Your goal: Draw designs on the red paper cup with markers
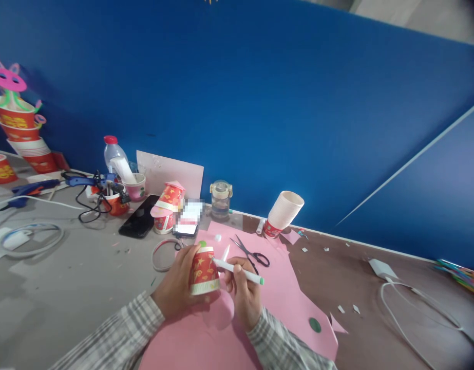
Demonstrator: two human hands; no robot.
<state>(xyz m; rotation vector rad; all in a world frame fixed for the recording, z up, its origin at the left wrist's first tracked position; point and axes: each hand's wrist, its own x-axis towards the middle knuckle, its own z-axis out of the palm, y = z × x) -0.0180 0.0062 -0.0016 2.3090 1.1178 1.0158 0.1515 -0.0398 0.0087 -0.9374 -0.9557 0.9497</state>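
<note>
My left hand (178, 282) is closed around a red paper cup (205, 270) with yellow patterns, held upside down with its pale rim at the bottom. A green bit (202, 244) shows at its top. Between the fingers of my right hand (244, 293) is a white marker (242, 270) with a green end; its tip points at the cup's side. Both hands are over a large sheet of pink paper (275, 313). Just beyond my right hand, black-handled scissors (252, 253) lie spread on the paper. A white pointed piece (226, 252), perhaps a cap, shows behind the marker.
Behind my hands stand a decorated cup figure (168, 205), a lit phone (188, 218), a dark phone (139, 217), a glass jar (221, 199) and stacked paper cups (284, 211). Glue guns (36, 189) and cables lie left; a white charger (382, 269) lies right.
</note>
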